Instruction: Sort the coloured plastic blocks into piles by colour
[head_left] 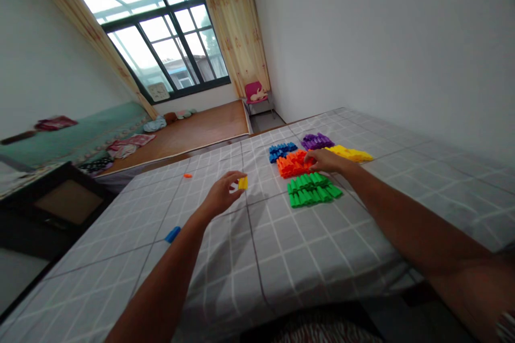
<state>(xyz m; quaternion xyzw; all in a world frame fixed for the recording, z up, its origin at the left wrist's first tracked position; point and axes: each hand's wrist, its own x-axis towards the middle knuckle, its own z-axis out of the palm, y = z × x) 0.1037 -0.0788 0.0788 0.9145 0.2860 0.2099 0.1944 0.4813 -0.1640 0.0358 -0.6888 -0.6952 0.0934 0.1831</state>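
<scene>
Between the thumb and fingers of my left hand (223,192) is a small yellow piece (243,183), held above the checked cloth. My right hand (324,161) reaches to the right end of the orange pile (293,164), its fingertips at the orange pieces; whether they grip one is too small to tell. Around that pile lie a blue group (282,150) behind, a purple group (317,141) at the back right, a yellow group (351,154) partly behind my right hand, and two rows of green pieces (314,189) in front.
A grey checked cloth (298,246) covers the table. On its left part lie a blue piece (173,234) beside my left forearm and a small orange piece (188,176). Beyond are a dark cabinet (68,203), a brown bed (201,131) and a pink chair (253,88). A white wall stands right.
</scene>
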